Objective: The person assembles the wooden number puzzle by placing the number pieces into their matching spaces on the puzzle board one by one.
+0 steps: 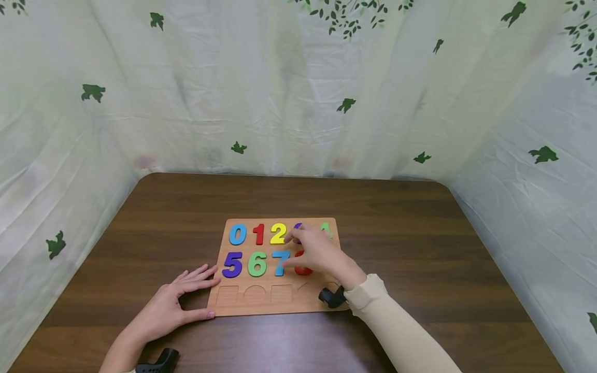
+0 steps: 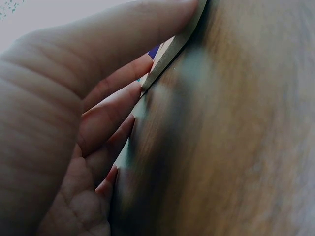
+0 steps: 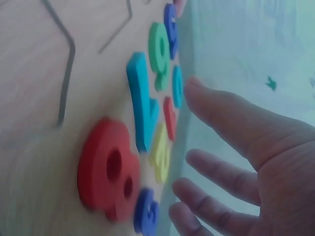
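A wooden number board (image 1: 258, 309) lies on the table, bearing coloured number pieces. My left hand (image 1: 163, 311) rests at the board's left edge, fingers extended and thumb apart; the left wrist view shows its fingertips right at the board's side. Over the right part of the board hovers my right hand (image 1: 322, 252), thumb and fingers spread with nothing between them. Below it are the blue 7 (image 1: 281, 255) and the red 8 (image 3: 93, 167), partly covered in the head view. The purple 3 (image 3: 145, 216) and green 4 (image 1: 325, 227) are also partly hidden there.
A blue 0 (image 1: 231, 234), red 1 (image 1: 259, 235), yellow 2 (image 1: 279, 235), purple 5 (image 1: 231, 265) and green 6 (image 1: 252, 265) also sit on the board. Outlined shapes run along its near side. Printed curtains (image 1: 280, 103) surround the brown table (image 1: 396, 223).
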The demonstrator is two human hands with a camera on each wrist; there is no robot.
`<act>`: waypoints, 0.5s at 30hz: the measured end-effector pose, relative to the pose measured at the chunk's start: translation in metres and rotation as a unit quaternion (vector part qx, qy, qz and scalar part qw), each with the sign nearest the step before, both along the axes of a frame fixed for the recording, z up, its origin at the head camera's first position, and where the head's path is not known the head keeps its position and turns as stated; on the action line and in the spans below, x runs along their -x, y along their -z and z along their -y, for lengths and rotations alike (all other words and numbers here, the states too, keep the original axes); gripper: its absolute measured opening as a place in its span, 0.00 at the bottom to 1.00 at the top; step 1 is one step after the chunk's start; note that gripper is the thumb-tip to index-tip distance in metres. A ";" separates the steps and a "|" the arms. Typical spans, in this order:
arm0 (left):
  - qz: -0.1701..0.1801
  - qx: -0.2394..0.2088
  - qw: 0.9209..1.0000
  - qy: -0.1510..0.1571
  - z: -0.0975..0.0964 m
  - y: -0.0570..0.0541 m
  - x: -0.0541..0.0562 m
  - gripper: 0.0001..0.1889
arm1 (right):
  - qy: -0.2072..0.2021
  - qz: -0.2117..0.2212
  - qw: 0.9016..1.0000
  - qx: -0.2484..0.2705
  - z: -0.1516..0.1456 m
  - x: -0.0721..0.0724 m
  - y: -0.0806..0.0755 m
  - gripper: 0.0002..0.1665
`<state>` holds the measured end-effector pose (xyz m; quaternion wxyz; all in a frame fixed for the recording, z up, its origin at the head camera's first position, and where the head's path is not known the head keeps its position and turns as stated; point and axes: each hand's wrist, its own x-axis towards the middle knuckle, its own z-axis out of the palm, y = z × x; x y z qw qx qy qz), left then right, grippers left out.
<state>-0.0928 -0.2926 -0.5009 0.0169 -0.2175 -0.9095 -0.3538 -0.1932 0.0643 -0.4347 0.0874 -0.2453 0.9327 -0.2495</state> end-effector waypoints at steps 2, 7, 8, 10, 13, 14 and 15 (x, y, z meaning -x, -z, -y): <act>0.001 0.000 1.000 0.000 0.000 0.000 0.000 0.34 | 0.007 0.011 1.000 0.013 -0.008 0.000 -0.003 0.32; 0.002 0.002 1.000 -0.002 0.000 -0.001 0.000 0.35 | 0.044 0.026 0.999 0.012 -0.029 -0.003 -0.009 0.32; 0.002 0.002 1.000 -0.002 0.000 -0.001 0.000 0.35 | 0.050 0.027 0.998 0.010 -0.033 -0.004 -0.010 0.33; 0.002 0.002 1.000 -0.003 0.000 -0.001 0.000 0.35 | 0.059 0.027 0.998 0.011 -0.043 -0.005 -0.011 0.32; 0.003 0.002 1.000 -0.002 0.000 -0.001 0.001 0.35 | 0.069 0.025 0.997 0.019 -0.057 -0.009 -0.012 0.31; 0.003 0.001 1.000 -0.001 0.000 -0.001 0.001 0.35 | 0.070 0.026 0.997 0.022 -0.061 -0.010 -0.013 0.31; 0.003 0.000 1.000 -0.001 0.000 0.000 0.001 0.35 | 0.074 0.025 0.997 0.021 -0.065 -0.012 -0.013 0.31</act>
